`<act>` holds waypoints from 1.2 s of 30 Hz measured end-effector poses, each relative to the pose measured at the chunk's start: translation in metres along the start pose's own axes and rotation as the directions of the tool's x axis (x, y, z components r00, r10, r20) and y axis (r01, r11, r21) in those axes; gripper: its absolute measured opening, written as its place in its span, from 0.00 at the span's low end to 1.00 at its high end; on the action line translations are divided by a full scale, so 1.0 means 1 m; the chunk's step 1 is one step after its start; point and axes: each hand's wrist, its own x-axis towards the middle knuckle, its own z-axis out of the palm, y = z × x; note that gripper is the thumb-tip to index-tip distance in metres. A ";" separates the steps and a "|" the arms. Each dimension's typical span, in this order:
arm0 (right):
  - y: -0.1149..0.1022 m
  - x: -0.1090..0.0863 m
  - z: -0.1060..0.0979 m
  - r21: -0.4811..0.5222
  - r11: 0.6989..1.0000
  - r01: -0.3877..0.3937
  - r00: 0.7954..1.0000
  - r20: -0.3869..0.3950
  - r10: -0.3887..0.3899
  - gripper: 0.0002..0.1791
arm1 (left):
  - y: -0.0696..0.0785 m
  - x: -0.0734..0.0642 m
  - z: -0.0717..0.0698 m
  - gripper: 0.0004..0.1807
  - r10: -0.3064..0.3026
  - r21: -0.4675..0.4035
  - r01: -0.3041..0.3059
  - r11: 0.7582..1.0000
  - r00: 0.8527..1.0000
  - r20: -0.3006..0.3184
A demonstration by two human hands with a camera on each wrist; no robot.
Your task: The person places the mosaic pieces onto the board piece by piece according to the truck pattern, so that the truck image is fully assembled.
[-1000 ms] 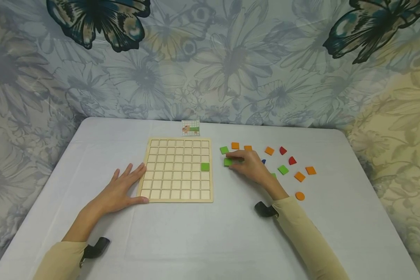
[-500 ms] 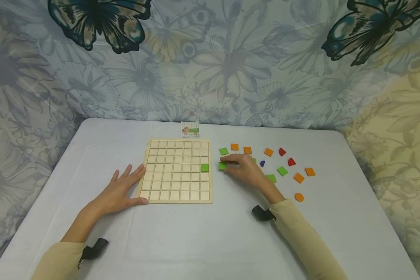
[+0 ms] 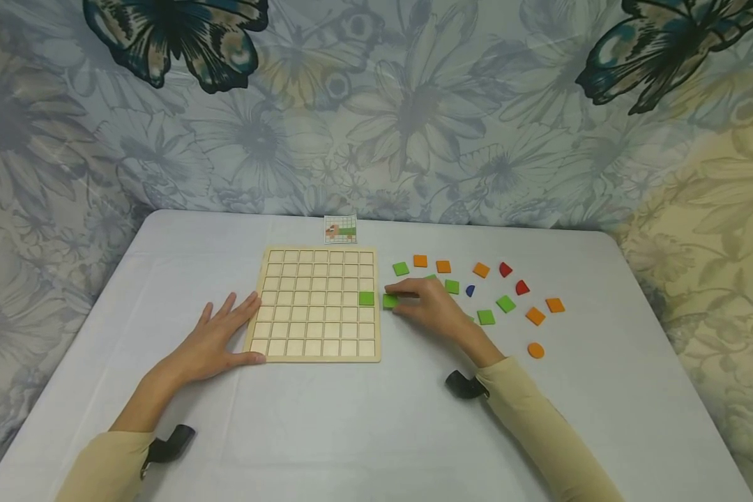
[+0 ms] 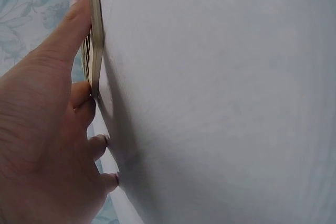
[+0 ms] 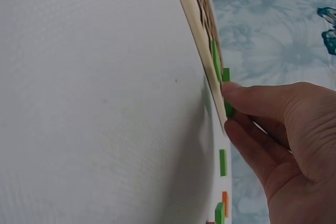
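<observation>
A square wooden grid board [image 3: 314, 360] lies on the table, with one green tile [image 3: 367, 298] in a cell of its rightmost column. My left hand [image 3: 216, 343] rests along the board's left edge with fingers spread. Seen from the left wrist, the thumb [image 4: 73, 22] lies on the board's frame. Between thumb and fingertips my right hand [image 3: 431, 305] pinches a green square tile [image 3: 390, 301], just off the board's right edge. In the right wrist view this held tile [image 5: 229, 109] stands close to the board's rim [image 5: 197, 40].
Loose tiles lie right of the board: green squares [image 3: 505, 303], orange squares [image 3: 535, 316], an orange circle [image 3: 536, 351], red pieces [image 3: 522, 287] and a small blue half-round [image 3: 470, 291]. A printed pattern card [image 3: 340, 229] sits behind the board. Patterned cloth walls [image 3: 414, 125] border the table.
My right hand has moved left with the green tile, from among the loose pieces to beside the board's right edge. The left hand has stayed put.
</observation>
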 end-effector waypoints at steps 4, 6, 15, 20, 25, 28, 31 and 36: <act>-0.002 0.000 0.001 0.009 1.000 0.015 1.000 0.010 -0.015 0.21 | -0.001 0.000 0.000 0.58 -0.003 0.002 0.003 1.000 1.000 0.001; -0.004 -0.001 0.002 0.013 1.000 0.009 1.000 0.018 -0.010 0.21 | -0.001 0.000 0.000 0.58 -0.005 0.001 0.005 1.000 1.000 0.000; -0.014 -0.005 0.009 0.049 0.997 0.060 0.998 0.015 -0.061 0.21 | -0.001 -0.002 0.001 0.58 -0.008 0.006 0.008 1.000 1.000 0.001; -0.017 -0.003 0.013 0.020 0.997 0.069 0.997 0.022 -0.069 0.20 | -0.002 -0.001 0.002 0.58 -0.005 0.005 0.005 1.000 1.000 -0.008; -0.018 -0.001 0.017 -0.001 0.998 0.061 0.997 0.035 -0.061 0.20 | -0.002 0.000 0.002 0.58 -0.003 0.003 0.003 1.000 1.000 -0.007; -0.019 0.000 0.019 -0.004 0.998 0.070 0.997 0.035 -0.070 0.20 | -0.002 0.000 0.002 0.58 -0.003 0.003 0.003 1.000 1.000 -0.008; -0.021 0.001 0.020 -0.008 0.997 0.076 0.996 0.035 -0.076 0.20 | -0.002 -0.001 0.002 0.58 -0.004 0.002 0.004 1.000 1.000 -0.010; -0.022 0.003 0.023 -0.018 0.996 0.082 0.996 0.032 -0.082 0.20 | -0.003 0.000 0.002 0.58 -0.007 -0.007 0.007 1.000 1.000 -0.005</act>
